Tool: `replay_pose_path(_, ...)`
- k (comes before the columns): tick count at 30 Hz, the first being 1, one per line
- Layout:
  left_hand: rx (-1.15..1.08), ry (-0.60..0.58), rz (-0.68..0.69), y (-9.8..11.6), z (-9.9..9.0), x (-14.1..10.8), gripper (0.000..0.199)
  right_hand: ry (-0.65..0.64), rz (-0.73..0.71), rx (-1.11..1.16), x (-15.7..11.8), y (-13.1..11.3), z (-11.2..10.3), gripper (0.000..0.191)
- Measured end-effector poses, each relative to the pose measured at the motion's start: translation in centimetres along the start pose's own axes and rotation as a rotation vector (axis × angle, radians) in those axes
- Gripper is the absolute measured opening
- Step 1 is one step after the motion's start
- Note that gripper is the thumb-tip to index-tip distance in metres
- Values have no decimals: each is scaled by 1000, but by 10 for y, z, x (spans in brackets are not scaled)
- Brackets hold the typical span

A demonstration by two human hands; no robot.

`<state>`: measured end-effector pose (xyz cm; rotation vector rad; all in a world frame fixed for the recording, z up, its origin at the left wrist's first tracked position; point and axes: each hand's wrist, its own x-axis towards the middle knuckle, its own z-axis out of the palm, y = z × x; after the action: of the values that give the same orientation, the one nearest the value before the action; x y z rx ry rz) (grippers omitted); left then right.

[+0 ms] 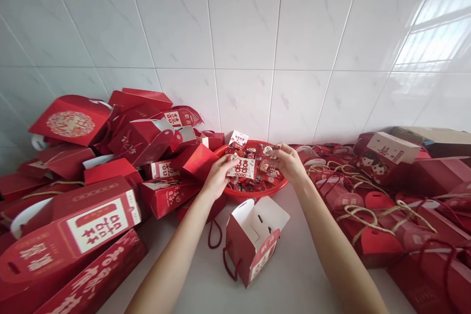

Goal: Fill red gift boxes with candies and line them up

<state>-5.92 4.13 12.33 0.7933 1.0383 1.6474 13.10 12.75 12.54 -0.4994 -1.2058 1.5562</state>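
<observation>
Left hand (218, 176): closed on a white packet (243, 167), thumb on the near face; fingertips behind it, out of sight. Right hand (292, 163): pinching a dark packet (267, 150) by its right end; exact finger placement hard to make out. Both forearms cut off at the lower edge.

White packet: flat, roughly rectangular, large red characters on the front, a row of small red marks along the bottom. Dark packet: deep red, narrower, pale round emblem; small print illegible. Both held above the basin (274, 190), a round red tub, its left and right rim partly covered by the hands.

In the basin: many small red-wrapped pieces (246, 184), crowded; lower layers hidden, count not possible. A white-topped packet (238, 138) stands at the back.

Nearer the body, between the forearms: one box (247, 250), upright on the counter (301, 265), flaps open, white inside, red cord at its left side. Floor of the box only partly visible.

Left: heaped red boxes (99, 225), overlapping, cut off by the frame. Right: more boxes (382, 245) with red and straw-coloured cords, also cut off. Behind: tiled wall (243, 34).
</observation>
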Motion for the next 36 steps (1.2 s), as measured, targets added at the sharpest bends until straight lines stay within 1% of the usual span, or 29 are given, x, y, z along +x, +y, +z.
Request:
replay_pose_path(3, 130, -108, 44, 0, 5, -8, 33, -3, 13, 16, -10, -14, 4, 30)
replay_pose_path(7, 234, -186, 116, 2, 9, -15, 34, -61, 40, -44, -21, -25, 11, 29)
replay_pose_path(11, 219, -183, 122, 5, 15, -22, 38, -117, 51, -181, -33, -30, 17, 31)
replay_pose_path(15, 171, -161, 119, 8, 23, -29, 34, -258, 87, -316, -41, -34, 21, 32)
replay_pose_path(16, 165, -162, 107, 10, 24, -30, 34, -276, 95, -340, -43, -36, 21, 33)
replay_pose_path(18, 141, -170, 50, 13, 25, -33, 33, -265, 85, -374, -46, -41, 19, 34)
replay_pose_path(20, 129, -192, -16, 17, 24, -35, 33, -214, 44, -371, -48, -49, 15, 34)
replay_pose_path(22, 158, -231, -36, 21, 22, -38, 35, -151, -1, -350, -50, -58, 11, 34)
replay_pose_path(23, 196, -270, -28, 23, 21, -39, 37, -120, -25, -344, -52, -62, 8, 34)
replay_pose_path(25, 317, -394, -11, 26, 18, -44, 42, -72, -71, -356, -55, -69, 4, 33)
replay_pose_path(27, 495, -585, -34, 29, 14, -50, 45, -61, -102, -389, -58, -74, 2, 32)
replay_pose_path(29, 698, -785, -96, 33, 12, -57, 52, -86, -106, -434, -60, -75, 2, 32)
replay_pose_path(30, 802, -858, -107, 36, 11, -60, 55, -107, -100, -460, -61, -75, 2, 32)
replay_pose_path(31, 912, -904, -89, 38, 11, -64, 57, -129, -87, -487, -62, -75, 3, 32)
replay_pose_path(32, 1030, -914, -44, 42, 11, -67, 56, -154, -72, -510, -62, -74, 4, 32)
replay_pose_path(33, 1151, -890, 13, 45, 12, -71, 52, -180, -58, -528, -63, -74, 6, 32)
replay_pose_path(35, 1376, -776, 117, 53, 13, -76, 38, -233, -40, -557, -64, -73, 9, 33)
replay_pose_path(36, 1466, -722, 127, 56, 12, -78, 32, -254, -41, -579, -65, -73, 12, 33)
